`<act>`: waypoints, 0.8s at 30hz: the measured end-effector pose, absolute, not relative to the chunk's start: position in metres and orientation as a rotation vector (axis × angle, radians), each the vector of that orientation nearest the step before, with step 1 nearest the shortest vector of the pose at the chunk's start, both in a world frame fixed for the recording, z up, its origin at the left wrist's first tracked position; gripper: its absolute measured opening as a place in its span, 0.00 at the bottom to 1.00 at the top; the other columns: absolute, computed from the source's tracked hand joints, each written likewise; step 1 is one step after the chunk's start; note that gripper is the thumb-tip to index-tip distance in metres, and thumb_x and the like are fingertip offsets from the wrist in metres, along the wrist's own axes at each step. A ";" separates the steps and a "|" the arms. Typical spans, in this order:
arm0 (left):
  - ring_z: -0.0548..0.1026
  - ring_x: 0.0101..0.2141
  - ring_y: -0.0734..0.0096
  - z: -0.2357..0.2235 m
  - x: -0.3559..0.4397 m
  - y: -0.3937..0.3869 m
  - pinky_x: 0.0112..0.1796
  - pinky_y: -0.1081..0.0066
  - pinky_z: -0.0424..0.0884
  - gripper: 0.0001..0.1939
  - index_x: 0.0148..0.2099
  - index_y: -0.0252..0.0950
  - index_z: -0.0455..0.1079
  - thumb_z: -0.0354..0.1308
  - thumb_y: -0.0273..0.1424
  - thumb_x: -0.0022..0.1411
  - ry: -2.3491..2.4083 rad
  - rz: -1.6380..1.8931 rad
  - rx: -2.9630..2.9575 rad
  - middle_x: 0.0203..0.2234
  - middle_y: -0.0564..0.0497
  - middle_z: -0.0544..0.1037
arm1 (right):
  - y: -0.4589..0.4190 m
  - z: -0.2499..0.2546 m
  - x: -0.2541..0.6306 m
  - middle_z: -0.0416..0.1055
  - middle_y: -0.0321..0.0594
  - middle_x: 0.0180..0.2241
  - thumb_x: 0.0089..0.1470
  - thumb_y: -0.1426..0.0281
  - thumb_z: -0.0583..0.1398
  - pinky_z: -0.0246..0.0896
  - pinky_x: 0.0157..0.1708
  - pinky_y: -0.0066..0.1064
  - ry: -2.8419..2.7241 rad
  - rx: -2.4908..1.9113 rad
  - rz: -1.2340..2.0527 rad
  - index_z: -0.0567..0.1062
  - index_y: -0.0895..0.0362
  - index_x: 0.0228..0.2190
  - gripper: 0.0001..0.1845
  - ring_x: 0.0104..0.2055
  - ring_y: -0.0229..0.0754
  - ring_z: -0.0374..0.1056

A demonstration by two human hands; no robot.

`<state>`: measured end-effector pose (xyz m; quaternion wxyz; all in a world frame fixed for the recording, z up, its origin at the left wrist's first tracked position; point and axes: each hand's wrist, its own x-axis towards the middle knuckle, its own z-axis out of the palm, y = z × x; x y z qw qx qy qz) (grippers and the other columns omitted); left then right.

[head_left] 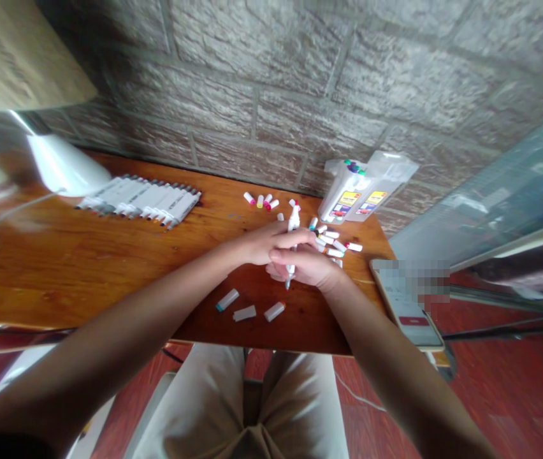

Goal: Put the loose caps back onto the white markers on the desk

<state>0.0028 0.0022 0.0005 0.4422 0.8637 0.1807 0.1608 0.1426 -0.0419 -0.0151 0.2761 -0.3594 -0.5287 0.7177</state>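
Seen from where I stand: seated person, both hands together over the tabletop, at a white marker. Marker is roughly lengthwise to the person, reddish end away, grey end toward the lap. Right hand has a narrow grip on it, thumb across the barrel. Left hand overlaps, fingers reaching over the marker's middle; can't tell whether that grip bears on it, too much overlap.

Using the held marker as landmark: three loose caps on its near side, toward the table edge. Small caps with pink, red and yellow ends just beyond it, to its left. More small caps scattered just right of it. Row of white markers, side by side, well to its left. Clear plastic case beyond it and to the right, near the wall, with a few green- and dark-ended items showing at the top. Phone or tablet farther right. White lamp-like base far left, past the marker row.

Step in hand, my read: two-handed handling of one marker. Any move from this pose calls for one hand keeping the barrel steady while the crossed fingers separate, low enough not to brush the loose caps. Exact finger contacts: too small and blurred.
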 end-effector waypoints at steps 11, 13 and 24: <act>0.78 0.37 0.65 0.006 0.002 0.001 0.33 0.75 0.73 0.18 0.53 0.36 0.73 0.56 0.30 0.61 0.446 0.399 2.176 0.42 0.47 0.79 | -0.043 -0.011 0.142 0.59 0.31 0.13 0.30 0.43 0.73 0.45 0.17 0.28 -1.406 -0.978 1.926 0.67 0.56 0.16 0.33 0.16 0.32 0.55; 0.78 0.39 0.64 0.004 0.002 0.002 0.34 0.75 0.73 0.18 0.53 0.37 0.73 0.57 0.29 0.60 0.451 0.413 2.184 0.42 0.47 0.79 | -0.043 -0.011 0.141 0.59 0.31 0.12 0.28 0.41 0.73 0.45 0.17 0.28 -1.413 -0.976 1.919 0.66 0.56 0.15 0.35 0.15 0.32 0.54; 0.78 0.35 0.65 0.004 0.001 0.003 0.34 0.73 0.72 0.21 0.53 0.36 0.73 0.59 0.27 0.56 0.456 0.372 2.208 0.38 0.49 0.79 | -0.040 -0.017 0.145 0.62 0.32 0.13 0.39 0.47 0.71 0.47 0.18 0.28 -1.506 -0.979 1.849 0.68 0.57 0.16 0.30 0.16 0.32 0.57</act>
